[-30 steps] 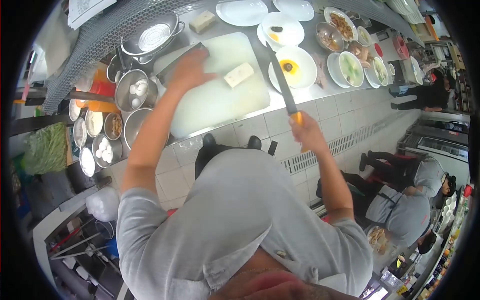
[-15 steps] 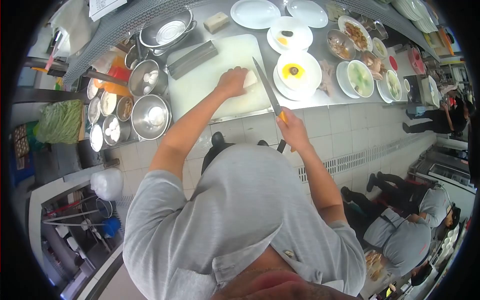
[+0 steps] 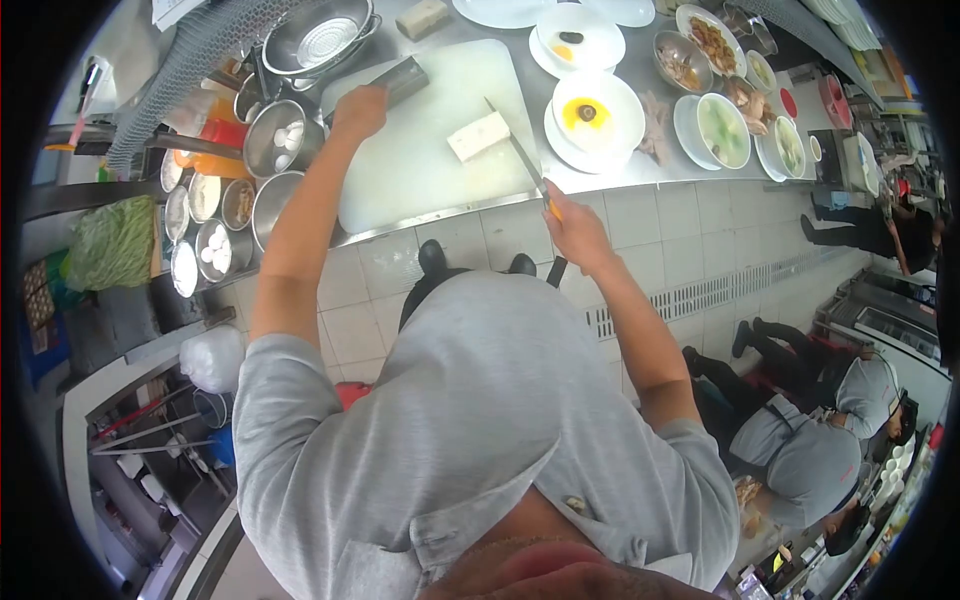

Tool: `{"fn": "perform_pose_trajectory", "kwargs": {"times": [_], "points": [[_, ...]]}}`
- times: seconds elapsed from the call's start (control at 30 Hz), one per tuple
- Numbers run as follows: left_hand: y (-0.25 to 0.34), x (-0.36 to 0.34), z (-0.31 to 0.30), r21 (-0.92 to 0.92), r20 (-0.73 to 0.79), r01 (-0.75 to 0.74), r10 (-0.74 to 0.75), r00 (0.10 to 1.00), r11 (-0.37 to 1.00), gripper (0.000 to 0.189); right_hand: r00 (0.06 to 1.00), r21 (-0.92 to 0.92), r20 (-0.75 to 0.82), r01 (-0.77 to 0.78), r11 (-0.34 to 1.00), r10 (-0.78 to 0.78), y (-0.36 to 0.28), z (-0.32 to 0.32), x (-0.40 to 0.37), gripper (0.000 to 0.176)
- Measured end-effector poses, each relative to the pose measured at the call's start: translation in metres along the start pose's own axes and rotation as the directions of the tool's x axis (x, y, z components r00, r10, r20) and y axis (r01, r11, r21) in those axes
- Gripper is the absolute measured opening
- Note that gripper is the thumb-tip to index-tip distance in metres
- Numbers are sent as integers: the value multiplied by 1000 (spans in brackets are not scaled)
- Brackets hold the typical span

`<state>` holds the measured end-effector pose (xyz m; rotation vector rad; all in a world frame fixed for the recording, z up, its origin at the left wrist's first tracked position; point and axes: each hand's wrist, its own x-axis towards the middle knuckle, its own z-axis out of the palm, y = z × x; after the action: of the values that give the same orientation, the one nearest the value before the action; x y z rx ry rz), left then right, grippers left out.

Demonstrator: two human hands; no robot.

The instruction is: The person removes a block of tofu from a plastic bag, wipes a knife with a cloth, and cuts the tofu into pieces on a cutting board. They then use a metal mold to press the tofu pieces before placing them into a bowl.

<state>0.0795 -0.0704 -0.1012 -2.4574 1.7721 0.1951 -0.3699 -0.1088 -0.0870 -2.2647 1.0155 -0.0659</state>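
Observation:
My right hand (image 3: 580, 232) is closed round the yellow handle of a long knife (image 3: 525, 158), its blade beside the right end of a pale white block (image 3: 478, 137). The block lies on the white cutting board (image 3: 400, 178). At the board's upper left, my left hand (image 3: 359, 110) rests at the near end of a long grey metal box (image 3: 403, 81), with its fingers curled on it.
Bowls of eggs (image 3: 288, 138) and other ingredients stand left of the board, beneath a colander (image 3: 318, 35). To the right are plates with a yolk-coloured food (image 3: 586, 112) and soup bowls (image 3: 722, 130). Co-workers (image 3: 815, 470) stand at the lower right.
My left hand has let go of the white block and moved left to the metal box. The block now lies uncovered, and the knife has shifted slightly down and left beside it.

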Motion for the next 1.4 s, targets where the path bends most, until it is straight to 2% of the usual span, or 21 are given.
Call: {"fn": "perform_pose_trajectory", "kwargs": {"times": [0.07, 0.17, 0.23, 0.27, 0.3, 0.4, 0.43, 0.53, 0.63, 0.7, 0.77, 0.87, 1.2, 1.4], "points": [[6, -6, -12, -3, 73, 22, -21, 997, 1000, 26, 1000, -44, 21, 16, 999, -15, 4, 1, 0, 56], [29, -25, -21, -48, -116, 56, -61, 991, 997, 32, 998, -55, 45, 51, 997, -49, 3, -5, -3, 58], [48, -37, -5, -158, -319, -152, 95, 943, 976, 56, 999, -4, 22, -26, 1000, 26, -5, -5, -9, 61], [66, -47, -11, -417, -159, -135, 74, 985, 899, 67, 998, 20, 13, -61, 998, 61, -9, -6, -11, 62], [84, -55, -17, -644, 7, -65, 91, 996, 762, 77, 997, 37, 4, -72, 997, 71, -13, -6, -14, 64], [107, -62, 10, -497, -30, -115, 115, 993, 860, 82, 996, 83, -4, -85, 993, 86, -28, -10, -21, 67], [107, -60, 16, -567, 70, -65, 126, 990, 822, 80, 996, 95, 1, -85, 992, 85, -37, -14, -24, 67], [109, -63, 28, -587, 27, -65, 100, 995, 807, 76, 999, 89, -2, -34, 995, 35, -51, -14, -31, 69], [106, -65, 17, -594, 34, -79, 123, 992, 801, 59, 1000, 47, 7, 26, 999, -26, -57, -7, -32, 70], [99, -54, 33, -789, 108, 51, 57, 992, 612, 46, 999, 11, 26, 36, 999, -37, -60, -2, -32, 71], [91, -43, 44, -925, 176, 158, 23, 984, 346, 36, 998, -32, 53, 30, 999, -28, -63, -1, -31, 71], [91, -38, 45, -942, 325, 326, -26, 945, 76, 40, 997, -57, 68, 38, 998, -34, -65, 2, -29, 70], [92, -36, 52, -956, 290, 289, -14, 957, -52, 37, 997, -87, 64, 39, 995, -34, -76, 6, -25, 68], [91, -34, 49, -943, 323, 324, 17, 946, -73, 37, 997, -90, 70, 22, 996, -16, -77, 8, -24, 68]]}}
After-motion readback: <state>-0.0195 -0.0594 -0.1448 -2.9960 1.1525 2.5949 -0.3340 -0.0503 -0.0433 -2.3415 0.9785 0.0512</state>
